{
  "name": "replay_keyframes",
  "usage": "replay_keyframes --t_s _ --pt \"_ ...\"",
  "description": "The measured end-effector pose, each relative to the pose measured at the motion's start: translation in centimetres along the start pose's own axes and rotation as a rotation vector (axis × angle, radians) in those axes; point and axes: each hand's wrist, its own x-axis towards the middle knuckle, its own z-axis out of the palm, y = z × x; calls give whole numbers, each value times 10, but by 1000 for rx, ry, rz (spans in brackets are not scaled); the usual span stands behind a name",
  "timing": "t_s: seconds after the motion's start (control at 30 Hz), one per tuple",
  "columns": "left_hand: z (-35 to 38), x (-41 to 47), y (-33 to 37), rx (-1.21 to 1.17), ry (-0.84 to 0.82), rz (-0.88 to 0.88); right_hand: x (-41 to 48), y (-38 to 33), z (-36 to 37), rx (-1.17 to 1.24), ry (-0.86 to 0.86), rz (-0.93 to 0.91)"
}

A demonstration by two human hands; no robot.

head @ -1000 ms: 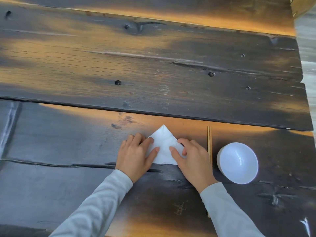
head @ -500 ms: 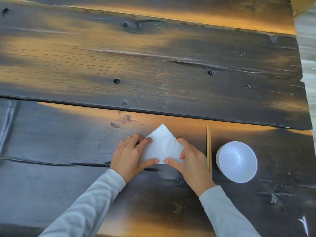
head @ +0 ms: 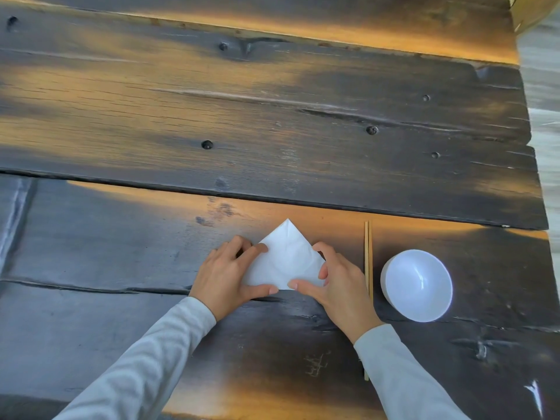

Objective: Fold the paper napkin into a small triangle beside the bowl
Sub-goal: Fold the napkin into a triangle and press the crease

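On the dark wooden table (head: 121, 253), just left of the chopsticks (head: 367, 259) and white bowl (head: 416, 284), the folded paper napkin (head: 286, 259) is lying tip-away while the left hand (head: 225, 277) and right hand (head: 339, 283) are pinching its near corners with curled fingers.

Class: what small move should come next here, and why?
Probably fold one lower corner across to the other: the napkin is a broad triangle left of the bowl, and the left hand and right hand each hold a corner.
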Motion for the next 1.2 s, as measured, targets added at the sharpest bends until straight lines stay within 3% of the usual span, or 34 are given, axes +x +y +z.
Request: replay_keyframes --t_s 0.47,0.8,1.2 --pt "-4 1 -10 -140 -48 -49 1 -1 -12 -66 -44 -2" --pt "-3 1 -7 -110 -8 -20 -14 -28 16 -58 207 -175" --pt "-2 0 -1 15 28 9 -10 -26 27 -107 129 -193"
